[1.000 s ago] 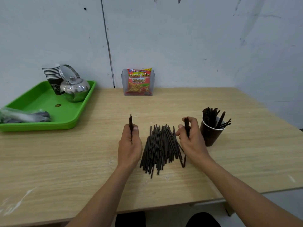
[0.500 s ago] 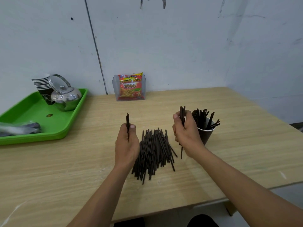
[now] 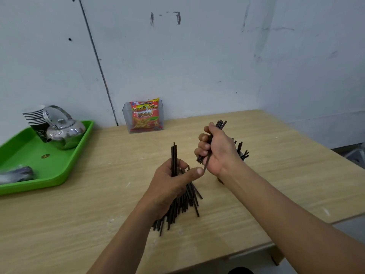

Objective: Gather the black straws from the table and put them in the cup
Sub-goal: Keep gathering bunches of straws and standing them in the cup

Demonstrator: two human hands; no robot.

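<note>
Far left, the green tray [image 3: 59,175] sits on the counter [image 3: 98,214], running off the left edge of view. On it stand a stack of paper cups [image 3: 36,119] and a shiny metal kettle [image 3: 65,133], touching or nearly so, with a wrapped bundle [image 3: 15,174] at the tray's near end. Between the tray's right rim and the arms lies a wide stretch of bare wood. Back against the wall, a clear holder with a red snack packet [image 3: 145,115] stands alone, with free counter on both sides.

Centre now: the left hand [image 3: 171,186] is curled around a few upright black straws [image 3: 174,159], thumb stretched out to the right. Under that hand and wrist, the loose pile of straws [image 3: 183,206] lies flat on the counter, fanning toward the near edge with room in front of it.

Just right, the right hand [image 3: 215,153] is clamped on a tilted bunch of straws [image 3: 220,124], tips poking out above and below the fist. Behind that hand sits the cup [image 3: 242,155], mostly hidden, only straw ends showing past the wrist. Beyond it the counter runs open to its right edge, and the near right corner drops off by the forearm.
</note>
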